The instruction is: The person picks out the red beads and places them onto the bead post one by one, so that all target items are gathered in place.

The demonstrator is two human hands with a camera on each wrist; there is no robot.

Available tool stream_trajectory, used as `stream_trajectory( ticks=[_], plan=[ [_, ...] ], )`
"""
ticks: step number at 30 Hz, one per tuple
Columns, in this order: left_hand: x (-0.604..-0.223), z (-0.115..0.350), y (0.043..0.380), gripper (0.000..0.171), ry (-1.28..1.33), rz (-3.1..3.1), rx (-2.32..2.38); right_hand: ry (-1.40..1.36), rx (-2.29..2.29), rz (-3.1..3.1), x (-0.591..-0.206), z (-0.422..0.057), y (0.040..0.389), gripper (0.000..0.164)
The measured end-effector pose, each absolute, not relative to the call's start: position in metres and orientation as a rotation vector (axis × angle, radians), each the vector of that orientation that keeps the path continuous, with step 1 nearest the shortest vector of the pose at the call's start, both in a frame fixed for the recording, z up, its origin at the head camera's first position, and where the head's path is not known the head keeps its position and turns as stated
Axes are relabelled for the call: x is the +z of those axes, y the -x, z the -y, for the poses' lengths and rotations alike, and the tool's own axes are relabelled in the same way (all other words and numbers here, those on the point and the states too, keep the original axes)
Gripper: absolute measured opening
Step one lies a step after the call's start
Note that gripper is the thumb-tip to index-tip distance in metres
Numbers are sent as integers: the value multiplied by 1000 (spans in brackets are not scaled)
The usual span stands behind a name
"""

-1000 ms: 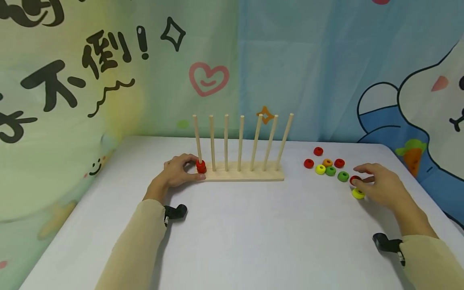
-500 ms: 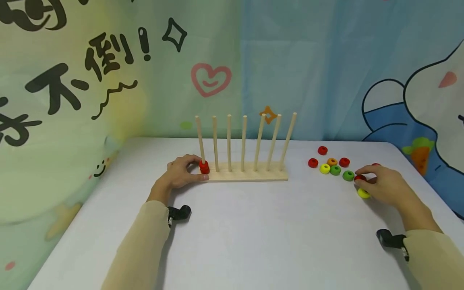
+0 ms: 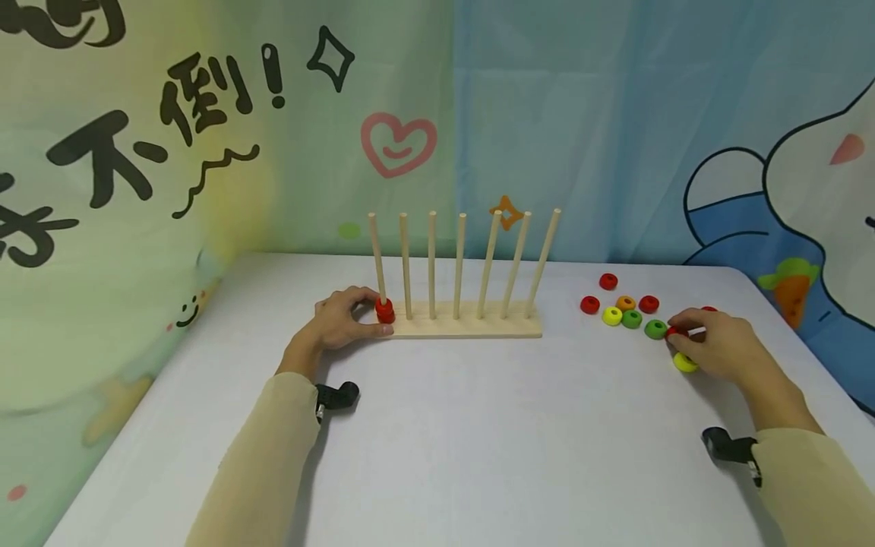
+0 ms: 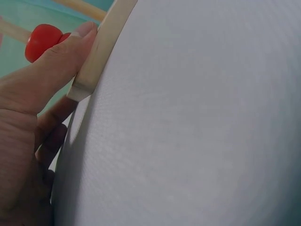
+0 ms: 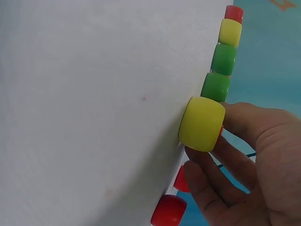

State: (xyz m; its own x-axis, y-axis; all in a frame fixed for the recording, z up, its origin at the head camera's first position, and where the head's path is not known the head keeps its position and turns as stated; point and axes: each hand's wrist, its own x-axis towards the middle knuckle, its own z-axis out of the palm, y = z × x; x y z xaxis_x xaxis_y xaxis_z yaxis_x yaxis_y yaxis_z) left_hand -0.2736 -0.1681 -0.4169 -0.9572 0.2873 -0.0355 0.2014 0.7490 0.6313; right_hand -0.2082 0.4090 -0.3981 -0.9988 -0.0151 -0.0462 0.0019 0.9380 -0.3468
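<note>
My left hand (image 3: pixel 344 323) holds the left end of a wooden peg stand (image 3: pixel 465 330), thumb on its front edge and fingers behind. In the left wrist view the thumb lies on the stand's edge (image 4: pixel 96 56). Red beads (image 3: pixel 385 311) sit stacked on the leftmost peg; the other pegs are bare. Off to the right, my right hand (image 3: pixel 718 346) pinches a red bead (image 3: pixel 673 333) between thumb and fingertips, low at the table. A yellow bead (image 3: pixel 684 363) lies just in front of it and mostly hides it in the right wrist view, where the yellow bead (image 5: pixel 202 125) looms large.
Loose beads lie left of and behind my right hand: green (image 3: pixel 655 329), another green (image 3: pixel 632 319), yellow (image 3: pixel 611 316), orange (image 3: pixel 625 303) and several red (image 3: pixel 590 305). One red bead (image 3: pixel 709 309) peeks out behind the hand. A printed cloth (image 3: pixel 547 114) hangs behind the white table (image 3: pixel 478 441).
My right fingers have come together on the red bead, which sits slightly nearer the green one. The red bead behind the hand has come into view. The left hand stays on the stand.
</note>
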Motion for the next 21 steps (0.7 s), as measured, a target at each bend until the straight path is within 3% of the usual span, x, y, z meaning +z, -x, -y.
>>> stream_trajectory(
  ticks=[21],
  plan=[
    [-416,168,274,61,-408,-2835,980,-6,-587,-3163,-391,-404,199,36]
  ],
)
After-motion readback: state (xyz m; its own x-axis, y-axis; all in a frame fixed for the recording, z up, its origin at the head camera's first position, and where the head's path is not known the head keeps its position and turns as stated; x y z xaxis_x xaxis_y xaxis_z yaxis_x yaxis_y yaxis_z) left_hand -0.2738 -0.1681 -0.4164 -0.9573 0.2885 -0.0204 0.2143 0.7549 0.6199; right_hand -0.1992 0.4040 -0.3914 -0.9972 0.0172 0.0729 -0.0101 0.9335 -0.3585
